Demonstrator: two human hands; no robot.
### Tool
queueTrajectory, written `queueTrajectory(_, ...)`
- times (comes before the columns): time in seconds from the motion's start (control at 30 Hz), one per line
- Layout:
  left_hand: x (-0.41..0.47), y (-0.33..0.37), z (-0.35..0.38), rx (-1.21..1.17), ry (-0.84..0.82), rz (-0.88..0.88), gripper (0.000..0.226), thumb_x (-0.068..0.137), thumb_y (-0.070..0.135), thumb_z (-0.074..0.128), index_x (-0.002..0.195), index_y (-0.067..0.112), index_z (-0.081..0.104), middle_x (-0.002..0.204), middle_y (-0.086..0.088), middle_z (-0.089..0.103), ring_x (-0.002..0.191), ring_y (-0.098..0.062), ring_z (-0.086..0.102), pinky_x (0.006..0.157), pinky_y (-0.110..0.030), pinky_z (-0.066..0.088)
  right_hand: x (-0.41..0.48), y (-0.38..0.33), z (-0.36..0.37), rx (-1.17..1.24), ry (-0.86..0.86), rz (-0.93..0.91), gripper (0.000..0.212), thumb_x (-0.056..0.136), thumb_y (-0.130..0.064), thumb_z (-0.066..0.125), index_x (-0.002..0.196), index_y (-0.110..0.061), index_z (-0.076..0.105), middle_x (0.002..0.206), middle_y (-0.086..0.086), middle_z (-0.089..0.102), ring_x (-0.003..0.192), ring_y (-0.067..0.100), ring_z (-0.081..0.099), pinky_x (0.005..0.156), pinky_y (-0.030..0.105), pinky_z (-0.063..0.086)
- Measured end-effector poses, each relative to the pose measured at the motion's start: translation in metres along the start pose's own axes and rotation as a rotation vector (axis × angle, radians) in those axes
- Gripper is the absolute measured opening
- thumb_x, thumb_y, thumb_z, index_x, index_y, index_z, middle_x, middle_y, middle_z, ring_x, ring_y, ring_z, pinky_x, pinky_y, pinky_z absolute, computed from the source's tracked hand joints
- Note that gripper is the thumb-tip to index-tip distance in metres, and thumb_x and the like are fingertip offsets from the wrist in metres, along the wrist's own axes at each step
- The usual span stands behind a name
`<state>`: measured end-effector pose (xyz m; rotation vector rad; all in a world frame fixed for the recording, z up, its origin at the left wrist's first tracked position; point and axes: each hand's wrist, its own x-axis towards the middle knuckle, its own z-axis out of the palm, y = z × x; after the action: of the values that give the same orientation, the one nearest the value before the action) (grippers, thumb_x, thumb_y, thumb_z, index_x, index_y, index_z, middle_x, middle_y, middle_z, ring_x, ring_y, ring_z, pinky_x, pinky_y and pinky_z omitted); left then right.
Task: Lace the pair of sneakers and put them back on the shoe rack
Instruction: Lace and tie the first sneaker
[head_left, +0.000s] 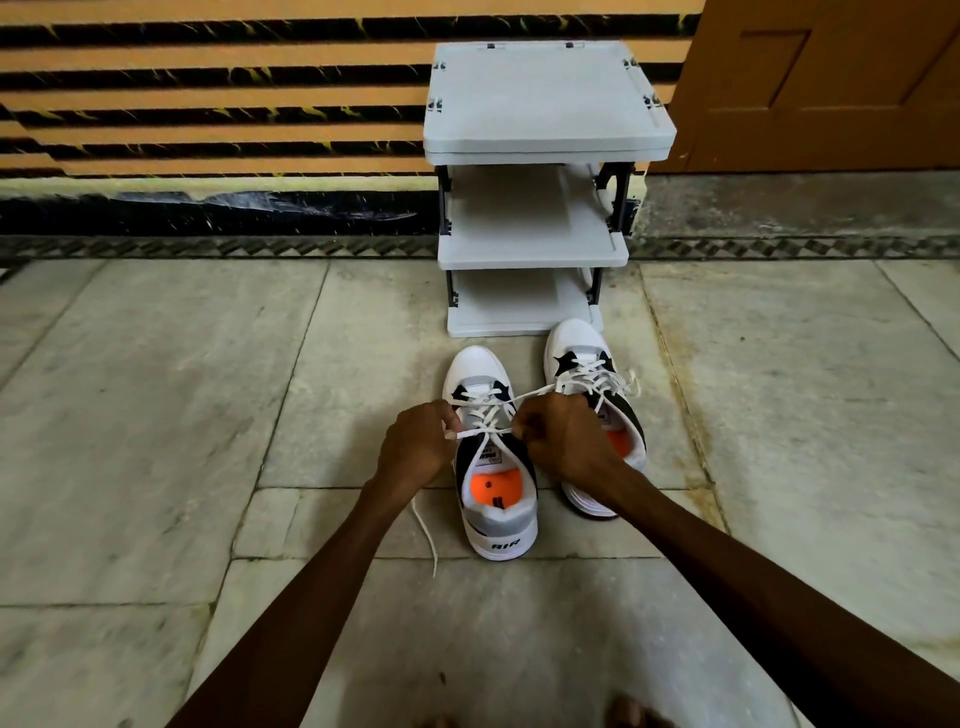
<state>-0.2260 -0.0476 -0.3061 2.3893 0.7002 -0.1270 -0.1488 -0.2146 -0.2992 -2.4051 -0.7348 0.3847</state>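
Two white, black and grey sneakers with orange insoles stand on the stone floor, toes toward the rack. The left sneaker (496, 488) is nearer me; the right sneaker (582, 358) sits slightly farther, partly hidden by my right hand. My left hand (418, 441) pinches one end of the left sneaker's white lace (485, 430), pulled taut across the tongue. My right hand (563, 441) is closed on the other end. A loose lace tail (426, 535) trails on the floor below my left wrist. The grey three-shelf shoe rack (540, 249) stands just beyond the shoes, its shelves bare.
The rack backs onto a wall (208, 104) with orange and black stripes. A brown wooden door (831, 78) is at the upper right. Pale stone floor tiles (156, 415) spread on both sides of the shoes. My toes (628, 712) show at the bottom edge.
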Motion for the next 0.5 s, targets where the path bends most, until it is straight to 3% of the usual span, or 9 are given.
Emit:
queueTrajectory(0.13,-0.0037,0.0026,0.0012,-0.104,-0.027,-0.015,0.007,0.086,0.015,0.061,0.092,0.016,0.063,0.08,0.001,0.058,0.081,-0.022,0.058,0.069,-0.026,0.039,-0.0019,-0.0028,0.0003,0.095,-0.039,-0.04,0.025,0.075,-0.034,0.079,0.09,-0.015,0.075,0.073,-0.003,0.066,0.067,0.008,0.059,0.066,0.023,0.046)
queueTrajectory(0.27,-0.004,0.005,0.0005,-0.228,-0.067,0.039,0.017,0.088,0.004,0.051,0.093,0.015,0.063,0.098,0.0,0.063,0.09,-0.015,0.054,0.072,-0.027,0.04,-0.0033,-0.0027,0.001,0.042,-0.057,-0.065,0.029,0.073,-0.029,0.081,0.098,-0.018,0.073,0.078,0.003,0.07,0.072,0.015,0.064,0.067,0.026,0.048)
queueTrajectory(0.33,-0.0027,0.005,-0.0004,-0.292,-0.093,0.042,0.021,0.09,0.004,0.048,0.095,0.015,0.065,0.1,0.001,0.064,0.089,-0.014,0.053,0.066,-0.024,0.038,-0.0022,-0.002,0.0005,0.044,-0.067,-0.08,0.029,0.073,-0.026,0.08,0.1,-0.02,0.073,0.077,0.0,0.068,0.072,0.016,0.064,0.063,0.026,0.046)
queueTrajectory(0.43,-0.0019,0.0017,-0.0026,-0.313,-0.201,0.039,0.012,0.089,0.019,0.06,0.102,0.018,0.061,0.091,0.005,0.062,0.086,-0.012,0.055,0.067,-0.021,0.041,-0.0002,-0.0041,0.0017,-0.005,-0.106,-0.123,0.03,0.075,-0.023,0.075,0.105,-0.022,0.072,0.088,-0.003,0.072,0.082,0.015,0.065,0.068,0.025,0.046)
queueTrajectory(0.5,-0.0027,-0.0028,-0.0031,-0.317,-0.28,0.05,0.028,0.082,0.024,0.071,0.107,0.02,0.058,0.084,0.011,0.06,0.081,-0.009,0.055,0.07,-0.024,0.043,0.0014,-0.0059,0.0014,-0.04,-0.148,-0.128,0.032,0.076,-0.023,0.071,0.107,-0.025,0.072,0.099,0.001,0.075,0.09,0.018,0.068,0.074,0.029,0.051)
